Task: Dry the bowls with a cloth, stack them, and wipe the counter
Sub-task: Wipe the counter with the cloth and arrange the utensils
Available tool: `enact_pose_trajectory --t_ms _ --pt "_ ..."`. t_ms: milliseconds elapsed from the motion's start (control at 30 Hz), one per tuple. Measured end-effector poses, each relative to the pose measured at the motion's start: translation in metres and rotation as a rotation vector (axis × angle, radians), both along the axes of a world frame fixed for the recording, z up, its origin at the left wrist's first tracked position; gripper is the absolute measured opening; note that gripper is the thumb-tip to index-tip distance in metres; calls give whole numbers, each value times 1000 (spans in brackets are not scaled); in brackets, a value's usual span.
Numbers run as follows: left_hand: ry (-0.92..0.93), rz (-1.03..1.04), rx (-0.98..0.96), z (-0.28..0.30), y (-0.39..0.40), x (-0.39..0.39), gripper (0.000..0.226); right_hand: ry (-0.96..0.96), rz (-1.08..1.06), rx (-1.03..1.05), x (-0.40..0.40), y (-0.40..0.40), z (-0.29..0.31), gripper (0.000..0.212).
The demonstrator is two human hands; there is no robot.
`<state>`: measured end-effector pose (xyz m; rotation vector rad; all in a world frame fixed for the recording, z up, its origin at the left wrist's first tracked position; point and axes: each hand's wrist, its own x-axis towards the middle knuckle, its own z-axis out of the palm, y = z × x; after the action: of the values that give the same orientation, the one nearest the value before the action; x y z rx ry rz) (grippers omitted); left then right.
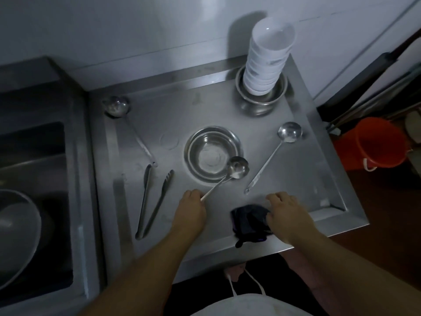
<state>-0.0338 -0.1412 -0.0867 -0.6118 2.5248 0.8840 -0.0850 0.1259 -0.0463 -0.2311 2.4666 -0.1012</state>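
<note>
Trouble is looming mainly at the stack (268,58) of white bowls, which is leaning slightly as it is standing in a steel bowl (262,92) at the counter's (205,106) far right corner; a knock while wiping there would likely be toppling it. From the head view, the left hand (190,210) is pinching the handle of a ladle (237,168) whose scoop is hanging over the rim of the middle bowl (213,152), so a careless swing could be clattering against it. The right hand (284,213) is gripping the dark cloth (249,221), bunched at the near edge. Both steel bowls are looking shiny; any wetness is too dim to judge.
</note>
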Motion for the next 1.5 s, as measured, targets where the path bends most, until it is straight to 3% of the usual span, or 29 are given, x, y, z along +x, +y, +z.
enact_pose_trajectory --t_ms 133,267,600,800,1033,1233,1500 --pt "16 -34 84 7 52 -52 26 -32 -50 -13 -19 36 -2 48" --pt "15 -58 126 9 103 -101 17 -63 -74 -12 -41 75 -4 53" --pt "-30 -10 77 -8 171 -155 19 -98 -47 -86 -85 128 -16 48" --pt "-48 42 38 -18 183 -164 25 -124 -21 -96 -93 143 -25 46" --pt "-47 -83 -105 -33 186 -170 18 -122 -30 -119 -99 157 -27 43" --pt "-58 -120 -101 -36 185 -170 21 -105 -46 -137 -93 149 -27 44" --pt "-13 -79 -76 -7 116 -131 24 -83 29 -150 -80 105 -26 47"
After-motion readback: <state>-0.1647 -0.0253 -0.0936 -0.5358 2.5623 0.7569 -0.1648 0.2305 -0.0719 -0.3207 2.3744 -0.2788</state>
